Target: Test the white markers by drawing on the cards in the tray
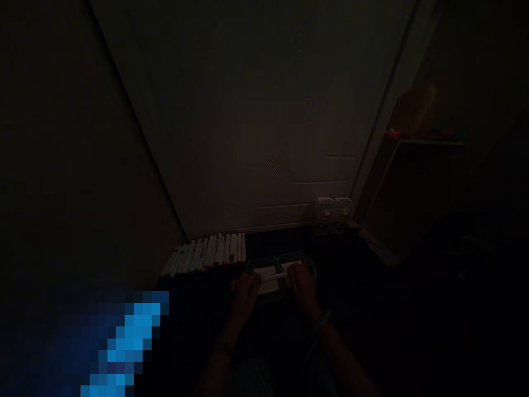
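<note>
I count one white marker (274,277), two joined clear trays (270,299), two upright clear boxes (324,216) and a row of markers (210,251) too dim to number. My forearms reach forward, left hand (247,289) and right hand (302,282) turned inward, fingers pinched narrow on the white marker's ends, its length spanning between them over the trays.

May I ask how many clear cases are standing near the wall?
2: the left case and, just beside it, the right case, both farther back than the right hand. Others may be hidden in the dark.
</note>
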### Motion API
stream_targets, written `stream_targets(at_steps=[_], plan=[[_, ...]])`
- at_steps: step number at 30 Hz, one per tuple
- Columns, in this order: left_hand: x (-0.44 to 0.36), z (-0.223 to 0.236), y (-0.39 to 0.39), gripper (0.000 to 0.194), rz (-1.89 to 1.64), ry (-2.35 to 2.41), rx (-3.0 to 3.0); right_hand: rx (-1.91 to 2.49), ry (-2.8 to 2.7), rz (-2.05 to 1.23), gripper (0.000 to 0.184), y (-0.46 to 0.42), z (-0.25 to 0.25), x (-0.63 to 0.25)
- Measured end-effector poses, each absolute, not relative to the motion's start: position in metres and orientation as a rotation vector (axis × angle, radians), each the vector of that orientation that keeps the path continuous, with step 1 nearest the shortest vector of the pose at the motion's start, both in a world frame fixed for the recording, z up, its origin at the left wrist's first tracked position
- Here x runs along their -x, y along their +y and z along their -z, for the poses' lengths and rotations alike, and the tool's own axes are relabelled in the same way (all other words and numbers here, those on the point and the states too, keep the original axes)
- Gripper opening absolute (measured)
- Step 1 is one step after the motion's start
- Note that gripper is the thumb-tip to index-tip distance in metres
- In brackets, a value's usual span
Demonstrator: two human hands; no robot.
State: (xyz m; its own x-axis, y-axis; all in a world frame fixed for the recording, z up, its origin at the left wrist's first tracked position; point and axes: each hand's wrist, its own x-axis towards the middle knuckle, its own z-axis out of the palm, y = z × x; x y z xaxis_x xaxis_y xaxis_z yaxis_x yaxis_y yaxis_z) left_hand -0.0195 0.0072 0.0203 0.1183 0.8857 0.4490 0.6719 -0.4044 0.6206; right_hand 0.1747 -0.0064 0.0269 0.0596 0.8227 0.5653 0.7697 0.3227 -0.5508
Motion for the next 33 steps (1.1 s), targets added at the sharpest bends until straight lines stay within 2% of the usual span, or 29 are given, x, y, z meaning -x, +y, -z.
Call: stream_targets(at_steps=[17, 33], plan=[[0.018, -0.024, 0.004, 0.036, -1.072, 1.53, -2.172, 1.44, -1.823, 0.137, 0.031, -0.013, -0.036, -0.177], [0.021, -0.027, 0.006, 0.042, -1.122, 1.533, -2.125, 1.428, -1.89, 0.193, 0.031, -0.017, -0.038, -0.176]])
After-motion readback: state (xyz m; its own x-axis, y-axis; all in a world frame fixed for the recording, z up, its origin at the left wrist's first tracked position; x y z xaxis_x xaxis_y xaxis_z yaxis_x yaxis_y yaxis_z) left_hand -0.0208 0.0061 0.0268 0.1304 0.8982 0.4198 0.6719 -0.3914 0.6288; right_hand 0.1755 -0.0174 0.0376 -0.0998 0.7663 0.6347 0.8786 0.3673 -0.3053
